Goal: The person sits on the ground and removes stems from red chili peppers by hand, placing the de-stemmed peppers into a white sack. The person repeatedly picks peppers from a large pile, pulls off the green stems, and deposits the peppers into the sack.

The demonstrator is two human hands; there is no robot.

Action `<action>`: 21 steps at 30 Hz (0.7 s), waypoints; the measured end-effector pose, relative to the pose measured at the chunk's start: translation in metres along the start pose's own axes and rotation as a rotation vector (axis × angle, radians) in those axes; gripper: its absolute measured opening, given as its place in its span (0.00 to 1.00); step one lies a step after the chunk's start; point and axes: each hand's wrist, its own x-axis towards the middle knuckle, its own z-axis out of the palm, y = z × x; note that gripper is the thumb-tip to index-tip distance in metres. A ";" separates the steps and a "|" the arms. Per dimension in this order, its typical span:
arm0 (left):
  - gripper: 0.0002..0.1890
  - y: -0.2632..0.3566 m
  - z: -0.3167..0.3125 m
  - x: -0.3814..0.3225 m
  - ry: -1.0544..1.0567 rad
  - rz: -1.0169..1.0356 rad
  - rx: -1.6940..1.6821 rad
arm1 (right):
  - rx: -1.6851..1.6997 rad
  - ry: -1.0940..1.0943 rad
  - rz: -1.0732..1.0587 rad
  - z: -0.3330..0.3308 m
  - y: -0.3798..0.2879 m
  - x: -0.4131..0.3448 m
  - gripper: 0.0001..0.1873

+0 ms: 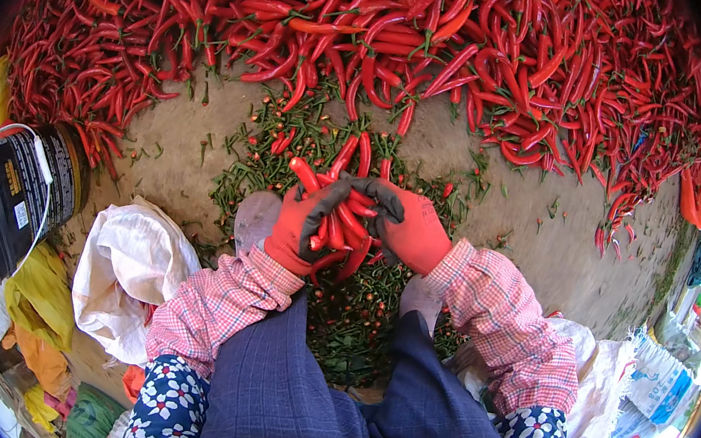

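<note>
A bunch of red chilli peppers (350,219) is gripped in my left hand (300,226), which wears a red work glove with dark coated fingers. Some peppers in the bunch have blunt ends without stems. My right hand (415,227), gloved alike, has its fingers curled against the right side of the bunch. Its fingertips are partly hidden, so whether it pinches a pepper is unclear. Beneath both hands, green chilli stems (251,174) with reddish caps cover the ground between my shoes. A few loose red peppers (364,154) lie just beyond my fingers.
A broad heap of red chillies (372,44) curves across the far side. At left are a black bucket (15,197) lying tilted, a white woven sack (134,271) and a yellow sack (43,293). More woven sacks (605,388) lie at right, near an orange-red bag (696,196).
</note>
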 end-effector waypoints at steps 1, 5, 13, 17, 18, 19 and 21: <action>0.18 0.005 0.005 -0.001 0.034 0.097 0.089 | 0.100 0.001 0.005 0.003 0.003 0.004 0.24; 0.20 0.037 0.017 -0.005 0.125 0.526 0.171 | 0.464 0.164 0.266 0.004 0.036 0.030 0.25; 0.16 0.111 -0.029 -0.149 0.161 0.597 -0.202 | -1.215 0.355 -0.212 -0.068 0.107 0.107 0.22; 0.18 0.129 -0.064 -0.309 0.581 0.809 -0.145 | -1.188 0.306 -0.333 -0.078 0.130 0.113 0.33; 0.18 0.131 -0.070 -0.359 0.548 0.771 -0.001 | -1.210 0.288 -0.282 -0.077 0.135 0.114 0.34; 0.19 0.127 -0.080 -0.403 0.558 0.799 0.022 | -1.246 0.233 -0.188 -0.077 0.141 0.116 0.34; 0.20 0.100 -0.096 -0.492 0.917 0.952 0.042 | -1.302 0.256 -0.196 -0.078 0.149 0.121 0.36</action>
